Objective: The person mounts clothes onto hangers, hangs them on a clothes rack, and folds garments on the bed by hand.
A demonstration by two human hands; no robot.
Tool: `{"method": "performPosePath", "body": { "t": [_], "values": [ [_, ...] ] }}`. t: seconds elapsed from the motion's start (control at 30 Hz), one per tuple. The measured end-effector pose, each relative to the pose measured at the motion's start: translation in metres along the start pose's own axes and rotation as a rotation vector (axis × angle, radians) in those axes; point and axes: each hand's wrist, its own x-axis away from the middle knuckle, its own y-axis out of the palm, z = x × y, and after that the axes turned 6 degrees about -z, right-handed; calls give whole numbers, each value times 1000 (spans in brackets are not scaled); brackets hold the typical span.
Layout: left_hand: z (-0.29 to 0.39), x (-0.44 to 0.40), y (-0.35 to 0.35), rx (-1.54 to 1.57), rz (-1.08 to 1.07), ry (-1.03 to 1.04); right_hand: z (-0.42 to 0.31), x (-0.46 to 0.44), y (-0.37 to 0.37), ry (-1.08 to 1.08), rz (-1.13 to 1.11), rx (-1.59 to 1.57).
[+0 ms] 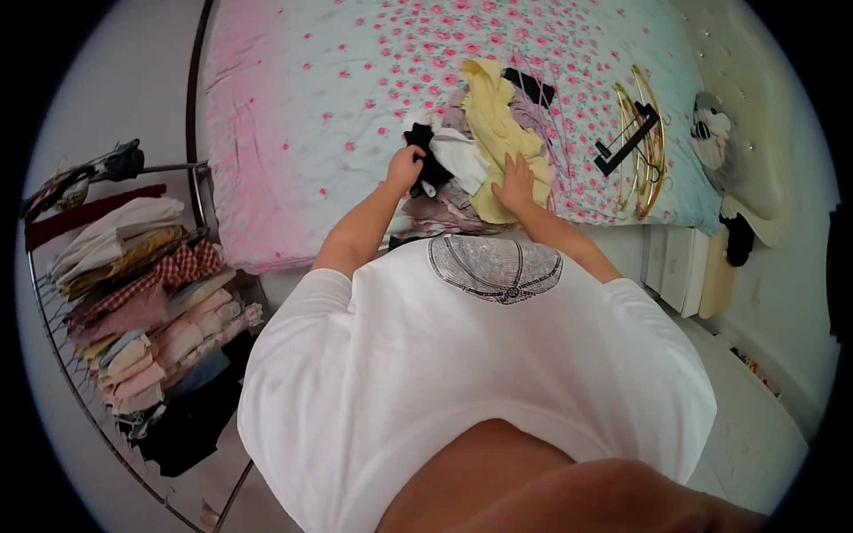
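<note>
A small heap of clothes lies on the bed in front of me. My left hand [406, 167] is closed on the edge of a black garment [429, 158] at the heap's left side. Beside it lies a crumpled white garment [459, 158]. My right hand [517, 185] rests with fingers spread on a long pale yellow garment [498, 120], which stretches across the top of the heap. Mauve cloth [531, 115] shows from underneath, partly hidden by the yellow one.
Gold hangers [657, 169] and a black clip hanger [627, 140] lie on the floral bedspread [338, 71] to the right. A dark flat item [530, 87] sits behind the heap. On the left stands a rack full of hanging clothes [151, 302]. A white bedside cabinet [680, 266] is at right.
</note>
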Motion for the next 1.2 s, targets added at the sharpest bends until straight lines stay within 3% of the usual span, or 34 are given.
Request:
{"method": "performPosePath", "body": {
  "t": [0.13,0.23,0.33,0.37,0.47,0.5,0.6,0.63,0.73,0.87,0.97,1.1,1.2],
  "values": [
    [40,-5,-33,527,-101,125,-53,-14,-9,-236,81,-204],
    [99,13,-75,772,-61,64,-86,-26,-12,-472,219,-412],
    [128,25,-110,1086,-106,-60,-118,-16,-51,-407,-87,-904],
    [128,28,-115,1085,-82,-1,-123,-15,-55,-442,10,-903],
    [132,42,-133,866,-10,66,-124,-24,-70,-297,-6,-839],
    [123,41,-132,846,14,92,-136,-10,-89,-354,96,-896],
    [88,31,-137,768,-93,148,-128,-13,-98,-206,46,-1212],
    [92,32,-138,734,-42,107,-137,-3,-114,-188,72,-1202],
    [91,29,-138,696,-130,68,-146,8,-127,-206,295,-860],
    [117,28,-139,453,-142,186,-182,27,-138,-405,159,-957],
    [127,24,-135,348,-135,231,-194,32,-148,-549,165,-608],
    [138,26,-141,365,-131,227,-170,14,-162,-241,-50,-750],
    [140,28,-143,275,-126,257,-158,12,-163,-466,200,-615]
  ]
}}
